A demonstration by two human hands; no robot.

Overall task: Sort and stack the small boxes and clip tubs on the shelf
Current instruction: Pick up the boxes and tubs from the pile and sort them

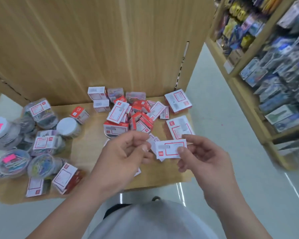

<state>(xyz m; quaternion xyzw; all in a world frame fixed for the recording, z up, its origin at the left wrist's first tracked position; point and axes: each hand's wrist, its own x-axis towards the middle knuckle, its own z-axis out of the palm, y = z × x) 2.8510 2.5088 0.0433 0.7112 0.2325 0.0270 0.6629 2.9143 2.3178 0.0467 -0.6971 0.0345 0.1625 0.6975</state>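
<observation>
Now right hand (202,161) pinches one small box (169,149), left hand (123,157) perhaps another.

On the shelf (88,152) the widest bare wood is a lane running to the front edge, between the tubs (12,163) crowding the left and the box pile (138,116) in the middle. A lone box (79,114) and a white-lidded tub (68,126) narrow its far end; front boxes (66,178) lie at its near left. The back panel (93,49) closes the rear. Larger boxes (178,100) line the right edge. The left hand (121,161) and right hand (204,159), with held boxes (170,149) between them, fill the air over the front right. Right of the shelf, open floor (231,135) runs to a stocked rack (274,83).
</observation>
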